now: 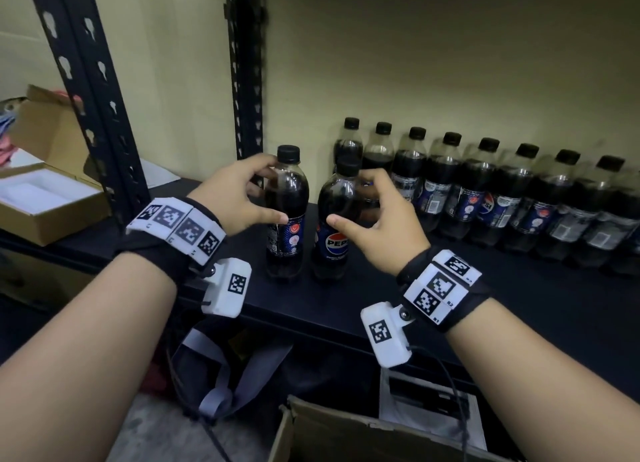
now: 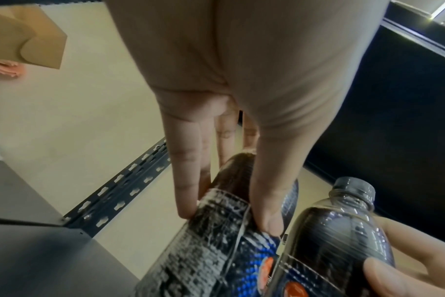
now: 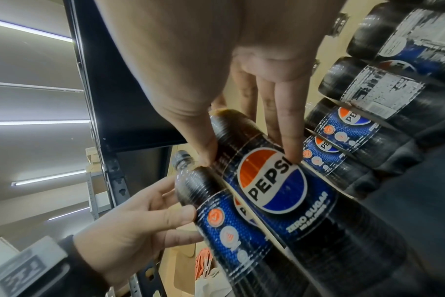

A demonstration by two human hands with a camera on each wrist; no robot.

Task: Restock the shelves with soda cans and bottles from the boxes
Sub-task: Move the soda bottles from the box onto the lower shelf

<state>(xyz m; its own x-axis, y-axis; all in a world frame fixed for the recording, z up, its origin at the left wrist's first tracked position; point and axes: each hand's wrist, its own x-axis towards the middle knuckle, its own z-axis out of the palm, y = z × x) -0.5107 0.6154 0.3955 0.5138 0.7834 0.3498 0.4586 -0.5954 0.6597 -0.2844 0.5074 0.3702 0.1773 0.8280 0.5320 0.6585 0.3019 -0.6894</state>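
1. The shelf (image 1: 398,299) is a dark board carrying a row of cola bottles (image 1: 491,188) along its back edge, running toward the right end. Two more bottles stand upright near the front edge, toward the left end, close beside each other. The step in hand looks like setting this pair down and sliding it back to join the row.

2. The left hand (image 1: 235,198) curls round the left bottle (image 1: 286,212), thumb on the label at the front and fingers (image 2: 188,193) round the far side. To do this well, keep the grip low on the body, not at the cap, so the bottle stays upright as it is pushed back.

3. The right hand (image 1: 381,226) holds the right bottle (image 1: 334,226) the same way, thumb on the front and fingers (image 3: 290,128) wrapped over its shoulder and label. My judgement is that both bottles should move back together toward the back-left corner, filling the gap left of the row, with labels turned to the front.

4. The risk is knocking the nearest bottle of the row, which stands just behind the right bottle; a slow, straight push avoids it.

5. A cardboard box (image 1: 346,437) sits below the front edge; its inside is cut off, so what remains to stock cannot be told.

6. The row runs out of view at the right end. The wrist views are blurred on the small label print, and whether the bottle bases rest fully on the shelf is hard to tell.
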